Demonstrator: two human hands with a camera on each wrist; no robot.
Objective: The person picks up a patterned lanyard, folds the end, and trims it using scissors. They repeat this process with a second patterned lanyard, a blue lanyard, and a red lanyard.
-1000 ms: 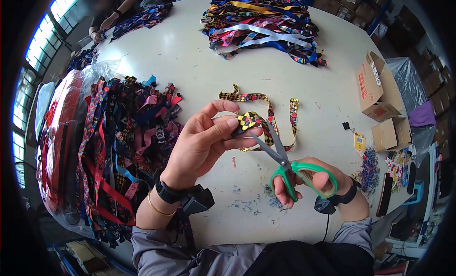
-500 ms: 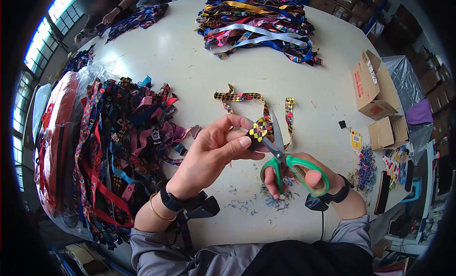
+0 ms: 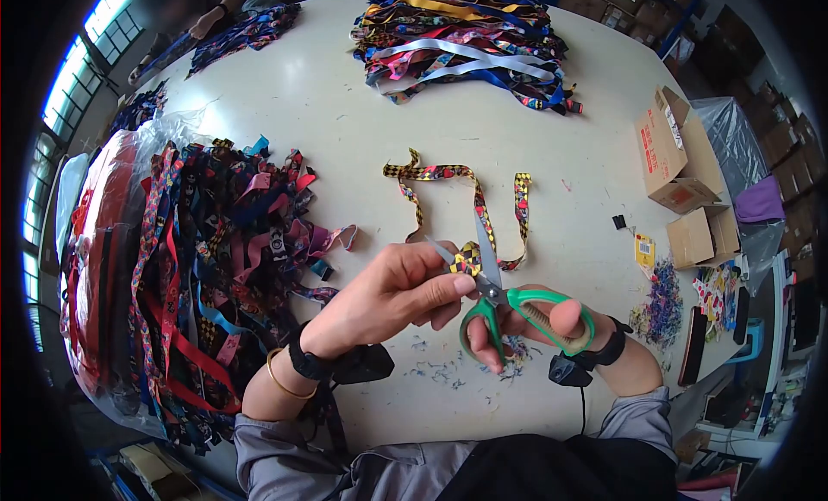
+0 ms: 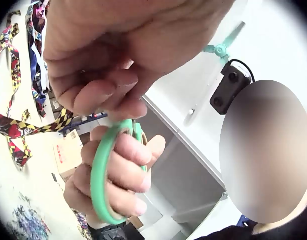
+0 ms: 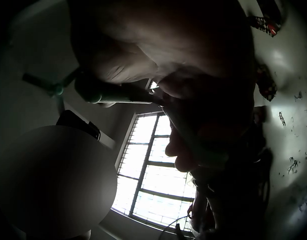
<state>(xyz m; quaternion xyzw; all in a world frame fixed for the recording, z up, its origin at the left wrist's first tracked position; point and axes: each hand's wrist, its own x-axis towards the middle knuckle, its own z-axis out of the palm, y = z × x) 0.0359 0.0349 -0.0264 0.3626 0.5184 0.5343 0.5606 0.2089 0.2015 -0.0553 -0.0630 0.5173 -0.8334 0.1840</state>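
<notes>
In the head view the left hand pinches the end of a yellow-and-black checkered ribbon between thumb and fingers. Green-handled scissors are gripped by the right hand, thumb and fingers through the loops. Their parted blades stand on either side of the ribbon end, close to the left fingertips. More of the checkered ribbon lies in bends on the table beyond the hands. The left wrist view shows the right fingers curled through a green loop; the right wrist view is dark.
A large heap of mixed ribbons lies at the left beside a plastic-wrapped bundle. Another ribbon pile is at the far side. Open cartons, thread scraps and a black clip stand or lie at the right. Another person's arm shows far left.
The left hand has turned and drawn the ribbon end lower, its fingers more bent. The scissors have moved slightly left, their blades now parted around the ribbon end.
</notes>
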